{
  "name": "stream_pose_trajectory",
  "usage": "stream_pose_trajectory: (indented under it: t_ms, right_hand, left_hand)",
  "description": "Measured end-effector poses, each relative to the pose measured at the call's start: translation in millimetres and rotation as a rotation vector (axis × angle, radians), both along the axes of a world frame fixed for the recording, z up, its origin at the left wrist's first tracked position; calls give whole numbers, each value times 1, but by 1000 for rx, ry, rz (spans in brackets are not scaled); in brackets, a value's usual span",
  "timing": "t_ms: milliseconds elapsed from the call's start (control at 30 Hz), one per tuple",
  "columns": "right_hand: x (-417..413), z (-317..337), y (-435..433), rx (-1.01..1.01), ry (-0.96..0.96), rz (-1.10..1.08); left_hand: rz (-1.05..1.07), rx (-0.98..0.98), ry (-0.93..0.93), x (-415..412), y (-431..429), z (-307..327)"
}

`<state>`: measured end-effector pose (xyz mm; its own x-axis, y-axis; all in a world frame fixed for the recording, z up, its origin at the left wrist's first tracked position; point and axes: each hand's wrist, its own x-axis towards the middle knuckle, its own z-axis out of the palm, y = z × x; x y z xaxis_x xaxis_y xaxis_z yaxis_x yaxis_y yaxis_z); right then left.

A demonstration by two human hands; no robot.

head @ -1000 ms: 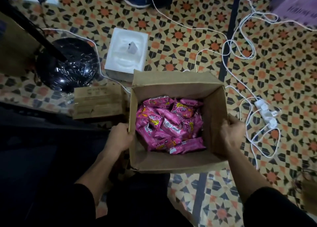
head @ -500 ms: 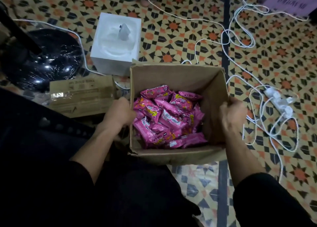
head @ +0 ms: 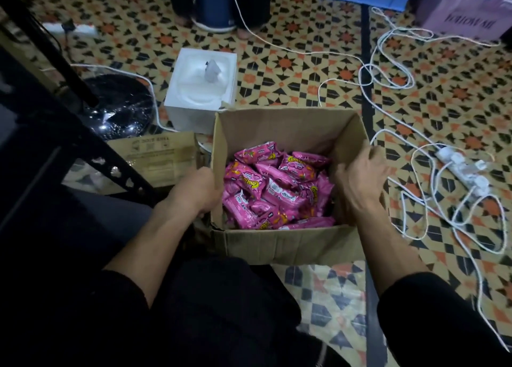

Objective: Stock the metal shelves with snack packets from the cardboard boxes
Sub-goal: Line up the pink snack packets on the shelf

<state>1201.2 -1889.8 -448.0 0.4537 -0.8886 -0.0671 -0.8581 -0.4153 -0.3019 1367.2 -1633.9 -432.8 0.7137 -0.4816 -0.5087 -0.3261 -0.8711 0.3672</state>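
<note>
An open cardboard box [head: 291, 244] stands on the patterned floor in front of my knees. Several pink snack packets [head: 277, 189] lie heaped inside it. My left hand [head: 198, 193] grips the box's left wall from outside, fingers curled over the rim. My right hand [head: 360, 183] hovers over the right wall with its back up. Its fingers are loosely spread and blurred, reaching past the rim, and hold nothing I can see. A black perforated shelf bar [head: 122, 172] slants across the left side.
A white tissue box [head: 202, 89] sits behind the box, and a black round base [head: 119, 109] to its left. White cables and a power strip [head: 465, 170] sprawl on the right. A flat cardboard flap [head: 158, 156] lies left. A person's feet [head: 246, 32] are at the top.
My right hand has let go of the box's right wall and shifted up and inward over the rim. The left hand keeps its grip on the left wall.
</note>
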Motion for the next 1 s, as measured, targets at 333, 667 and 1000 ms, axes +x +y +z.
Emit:
stream_pose_trajectory:
  t_ms: [333,667,1000]
  right_hand:
    - [-54,11,73,409,223,622]
    - [-67,23,87,566,345,735]
    - [-97,6,107,666,588,892]
  left_hand:
    - [-151,26,-189,-88,-7,24]
    - [9,-49,-182,-123,37,25]
    - [-37,-6,-233,-123,27,17]
